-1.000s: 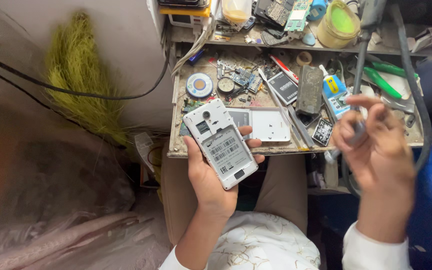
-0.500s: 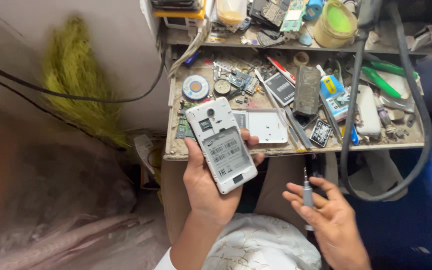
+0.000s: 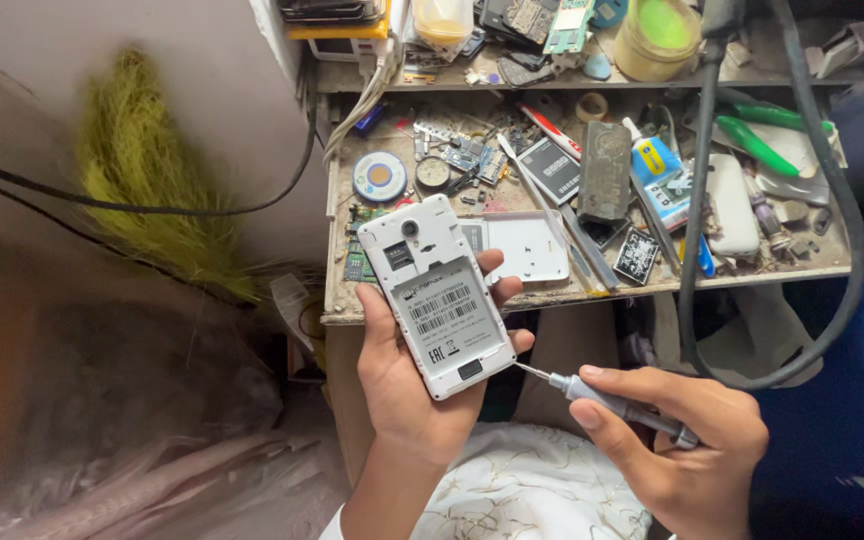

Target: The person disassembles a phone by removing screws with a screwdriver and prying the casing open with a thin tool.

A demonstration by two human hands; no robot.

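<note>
My left hand (image 3: 402,375) holds a white phone (image 3: 437,295) with its back cover off, so the empty battery bay and a label show. My right hand (image 3: 682,445) grips a thin grey screwdriver (image 3: 612,402) like a pen. Its fine tip points left and stops just right of the phone's lower edge, close to my left fingertips. The phone's white back cover (image 3: 524,245) lies on the small workbench (image 3: 432,310) just behind the phone.
The workbench is crowded with phone batteries (image 3: 604,170), circuit boards, a glue tube (image 3: 657,165), green-handled pliers (image 3: 757,140) and a solder reel (image 3: 380,176). A thick black hose (image 3: 697,250) loops down at the right. A yellow-green broom (image 3: 147,170) leans against the left wall.
My right hand came down from the bench's right side with the screwdriver and now brings its tip beside the phone. The left hand has kept the phone nearly still.
</note>
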